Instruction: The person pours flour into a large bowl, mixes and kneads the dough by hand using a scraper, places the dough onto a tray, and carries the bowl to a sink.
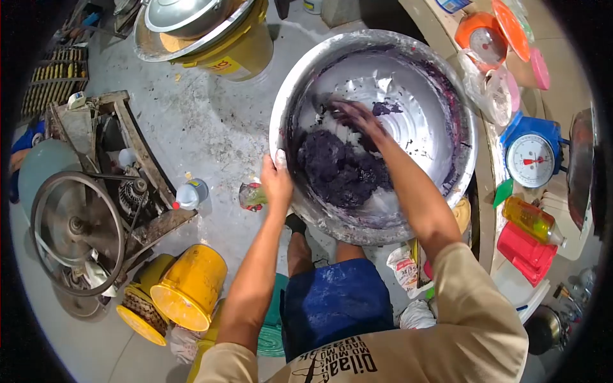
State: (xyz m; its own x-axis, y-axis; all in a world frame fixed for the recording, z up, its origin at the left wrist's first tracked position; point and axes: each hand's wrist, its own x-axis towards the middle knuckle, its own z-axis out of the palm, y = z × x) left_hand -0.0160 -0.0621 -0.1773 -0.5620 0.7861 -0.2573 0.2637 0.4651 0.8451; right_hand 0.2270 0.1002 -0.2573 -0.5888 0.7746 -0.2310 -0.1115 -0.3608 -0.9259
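With the left hand (279,182) closed on its rim, steady the metal basin (415,131); with the right hand (357,121) loosely open, gather stuck bits toward the purple mass (345,167). Cannot tell if holding any inside blurred fingers. Lies near frame centre, below the right hand, rightward of the left.

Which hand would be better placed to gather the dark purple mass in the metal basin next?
Probably the right hand: it is inside the basin, beside the dark purple mass, while the left hand holds the rim, seemingly steadying it.
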